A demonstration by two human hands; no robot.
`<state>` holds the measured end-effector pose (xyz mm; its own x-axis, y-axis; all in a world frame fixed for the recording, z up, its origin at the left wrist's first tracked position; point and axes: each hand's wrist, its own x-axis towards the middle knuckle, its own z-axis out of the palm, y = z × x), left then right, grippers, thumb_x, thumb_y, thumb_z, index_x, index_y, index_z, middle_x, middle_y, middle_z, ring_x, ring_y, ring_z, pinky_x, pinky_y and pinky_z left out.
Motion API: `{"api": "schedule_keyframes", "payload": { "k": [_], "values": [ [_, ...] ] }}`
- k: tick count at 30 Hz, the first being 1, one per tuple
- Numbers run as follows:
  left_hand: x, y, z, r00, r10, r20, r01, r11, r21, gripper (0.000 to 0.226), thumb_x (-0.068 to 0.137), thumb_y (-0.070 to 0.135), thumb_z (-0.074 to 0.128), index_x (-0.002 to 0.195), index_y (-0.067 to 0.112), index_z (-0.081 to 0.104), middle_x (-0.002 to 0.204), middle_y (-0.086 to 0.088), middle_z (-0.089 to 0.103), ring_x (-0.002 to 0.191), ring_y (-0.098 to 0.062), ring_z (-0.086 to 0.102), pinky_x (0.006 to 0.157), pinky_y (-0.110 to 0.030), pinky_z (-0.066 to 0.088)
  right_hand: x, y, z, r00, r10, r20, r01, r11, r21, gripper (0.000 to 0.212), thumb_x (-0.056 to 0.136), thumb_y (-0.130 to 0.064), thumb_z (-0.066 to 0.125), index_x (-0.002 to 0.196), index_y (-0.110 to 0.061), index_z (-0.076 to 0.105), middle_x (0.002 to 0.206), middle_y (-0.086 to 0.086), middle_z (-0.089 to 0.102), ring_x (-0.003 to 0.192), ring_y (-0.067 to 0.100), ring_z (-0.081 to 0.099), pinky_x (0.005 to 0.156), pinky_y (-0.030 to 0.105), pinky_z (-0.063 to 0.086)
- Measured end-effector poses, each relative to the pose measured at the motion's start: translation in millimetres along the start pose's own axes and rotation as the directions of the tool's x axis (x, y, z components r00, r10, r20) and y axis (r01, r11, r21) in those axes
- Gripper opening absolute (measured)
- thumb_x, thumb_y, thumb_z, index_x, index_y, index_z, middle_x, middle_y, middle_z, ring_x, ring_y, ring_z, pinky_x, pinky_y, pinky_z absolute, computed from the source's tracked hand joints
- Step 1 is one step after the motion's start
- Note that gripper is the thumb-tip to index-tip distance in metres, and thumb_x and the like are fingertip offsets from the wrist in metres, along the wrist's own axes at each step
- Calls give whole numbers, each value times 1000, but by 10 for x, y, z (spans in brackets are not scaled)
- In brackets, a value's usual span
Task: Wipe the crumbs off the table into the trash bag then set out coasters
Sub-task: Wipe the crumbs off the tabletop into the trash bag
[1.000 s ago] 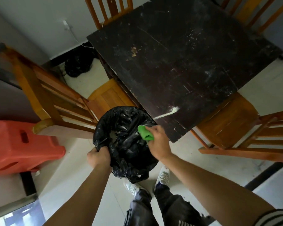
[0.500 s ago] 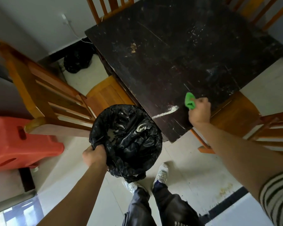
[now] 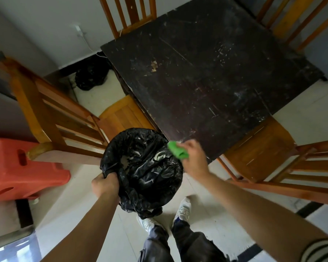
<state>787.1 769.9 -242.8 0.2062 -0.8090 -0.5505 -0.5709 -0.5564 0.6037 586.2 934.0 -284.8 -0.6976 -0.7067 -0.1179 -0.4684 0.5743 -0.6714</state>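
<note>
1. Left hand [image 3: 104, 184]: fingers curled round the rim of the trash bag [image 3: 144, 167], held open just below the bench's [image 3: 206, 82] near corner
2. Right hand [image 3: 194, 159] pinches a green cloth [image 3: 177, 152] at that corner, over the bag's mouth
3. Pale specks [image 3: 222, 52] dot the far bench, so wiping looks unfinished; no coasters in view

No readable text, label, brand or number shows on anything in view.

Pale tiled floor [image 3: 311, 99], wooden chairs [image 3: 51, 114], red plastic stool [image 3: 17, 173], white wall [image 3: 45, 25]
</note>
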Motion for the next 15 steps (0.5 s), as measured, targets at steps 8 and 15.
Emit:
{"api": "schedule_keyframes", "payload": {
  "k": [8, 15],
  "values": [
    [13, 16, 32, 1000, 2, 2, -2, 1000, 17, 18, 78, 2, 49, 61, 7, 49, 60, -9, 45, 56, -25, 43, 56, -30, 36, 1046, 1067, -1369, 731, 535, -423, -643, 748, -165, 39, 91, -13, 62, 127, -3, 56, 131, 22, 47, 115, 37, 51, 96, 39, 45],
    [47, 7, 70, 1000, -18, 5, 18, 999, 27, 19, 78, 4, 49, 60, 9, 46, 60, -7, 42, 56, -24, 40, 53, -28, 33, 690, 492, -424, 948, 231, -220, -287, 918, -275, 50, 78, -1, 69, 127, -9, 57, 125, 15, 49, 110, 32, 47, 94, 36, 45]
  ]
}}
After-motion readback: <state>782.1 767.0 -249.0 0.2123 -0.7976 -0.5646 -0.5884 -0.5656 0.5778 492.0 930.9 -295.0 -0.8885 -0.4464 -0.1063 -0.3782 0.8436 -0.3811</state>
